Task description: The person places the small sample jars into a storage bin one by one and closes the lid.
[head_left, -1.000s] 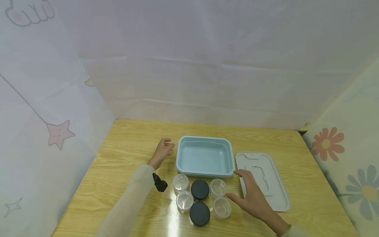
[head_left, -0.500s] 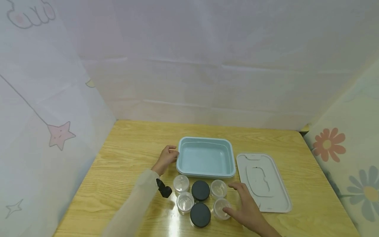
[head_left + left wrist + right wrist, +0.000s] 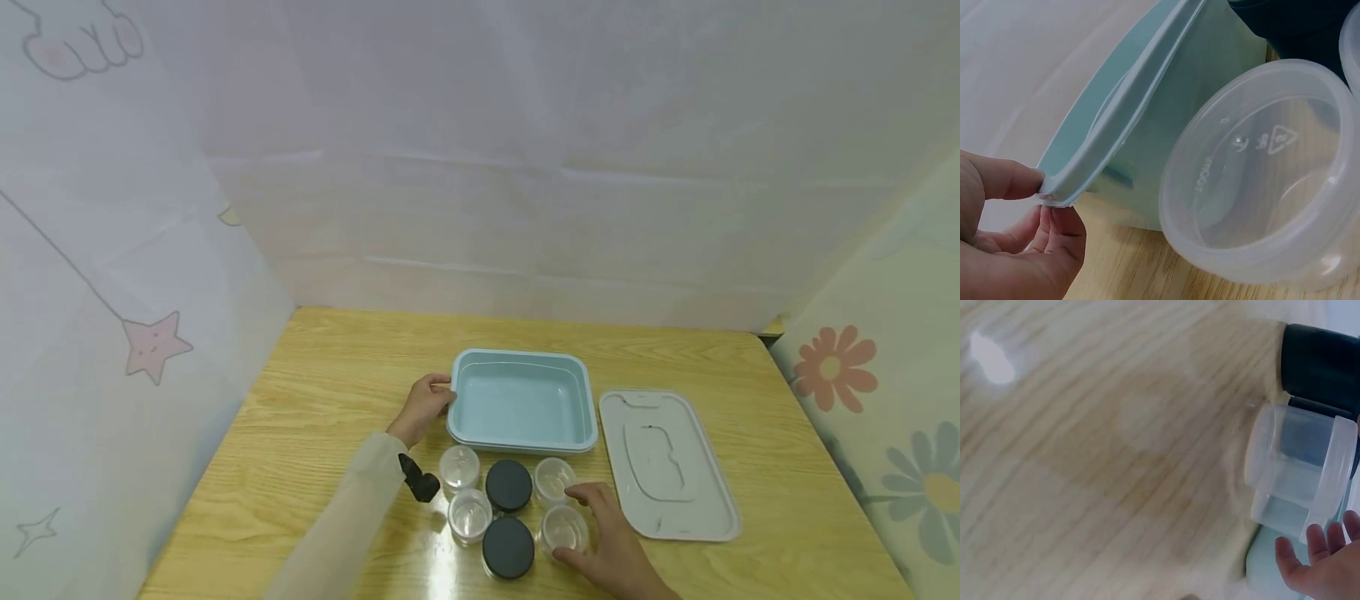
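My left hand (image 3: 425,408) pinches the left rim of a light blue rectangular tub (image 3: 525,400). The left wrist view shows the thumb above that rim (image 3: 1094,153) and fingers bent beneath it. Over the front right clear round jar (image 3: 564,529), my right hand (image 3: 611,546) spreads its thumb and forefinger to either side. In the right wrist view, the fingers (image 3: 1316,547) are beside the rims of clear jars (image 3: 1300,465); whether they touch is unclear. Another clear jar (image 3: 555,479) stands behind. Two dark-topped jars, one at the back (image 3: 508,485) and one in front (image 3: 507,547), form the middle column.
Clear jars (image 3: 459,467) also stand in the left column, just in front of the tub. A white lid-like tray (image 3: 670,464) lies flat to the right. Cloth walls (image 3: 525,167) border the wooden table (image 3: 360,350) at the back and sides.
My left hand has moved right and now grips the tub's rim. The right hand has come down and left from beside the white tray to the front right clear jar.
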Available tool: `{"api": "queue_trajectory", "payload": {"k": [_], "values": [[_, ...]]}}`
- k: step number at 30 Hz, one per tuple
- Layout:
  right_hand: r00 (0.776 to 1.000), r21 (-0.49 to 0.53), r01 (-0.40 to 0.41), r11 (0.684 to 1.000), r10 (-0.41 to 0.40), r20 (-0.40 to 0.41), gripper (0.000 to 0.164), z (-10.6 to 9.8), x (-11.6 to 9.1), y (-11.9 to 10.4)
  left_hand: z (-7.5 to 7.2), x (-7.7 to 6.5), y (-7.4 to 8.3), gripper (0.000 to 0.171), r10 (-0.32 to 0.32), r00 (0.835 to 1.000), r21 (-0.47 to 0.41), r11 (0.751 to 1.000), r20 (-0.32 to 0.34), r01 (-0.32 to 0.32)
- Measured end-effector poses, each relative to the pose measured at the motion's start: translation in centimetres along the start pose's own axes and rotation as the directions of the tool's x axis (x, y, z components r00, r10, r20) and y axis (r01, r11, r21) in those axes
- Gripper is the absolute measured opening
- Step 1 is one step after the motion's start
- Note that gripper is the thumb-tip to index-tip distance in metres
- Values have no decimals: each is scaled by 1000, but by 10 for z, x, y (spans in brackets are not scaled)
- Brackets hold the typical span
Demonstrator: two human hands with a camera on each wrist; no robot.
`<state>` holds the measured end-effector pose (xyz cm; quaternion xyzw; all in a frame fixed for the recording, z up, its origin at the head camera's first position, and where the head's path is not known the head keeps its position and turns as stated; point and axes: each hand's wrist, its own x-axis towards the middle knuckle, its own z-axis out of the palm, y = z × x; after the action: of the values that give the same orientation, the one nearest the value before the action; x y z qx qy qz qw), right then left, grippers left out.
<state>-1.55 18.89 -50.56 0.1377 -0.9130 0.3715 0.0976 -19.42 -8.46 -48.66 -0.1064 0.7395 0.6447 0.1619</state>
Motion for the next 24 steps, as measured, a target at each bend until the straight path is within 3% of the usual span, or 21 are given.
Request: {"api": "queue_trajectory", "payload": {"k": [4, 9, 13, 17, 24], "values": [[1000, 34, 6, 999, -7, 28, 68, 3, -2, 3, -1, 2, -1, 36, -10, 1000, -15, 1000, 19, 10], [991, 64, -50, 997, 42, 127, 65, 4, -5, 5, -3, -1, 3, 37, -9, 999, -18, 1000, 41, 10], [984, 95, -92, 991, 76, 159, 67, 4, -6, 5, -4, -1, 3, 38, -11, 998, -19, 1000, 60, 13], [983, 124, -113, 986, 92, 160, 69, 5, -7, 5, -4, 1, 1, 38, -14, 998, -17, 1000, 56, 15], [995, 168, -39, 985, 23, 96, 72, 9, -9, 7, -4, 2, 0, 36, -5, 998, -4, 1000, 56, 5]]}}
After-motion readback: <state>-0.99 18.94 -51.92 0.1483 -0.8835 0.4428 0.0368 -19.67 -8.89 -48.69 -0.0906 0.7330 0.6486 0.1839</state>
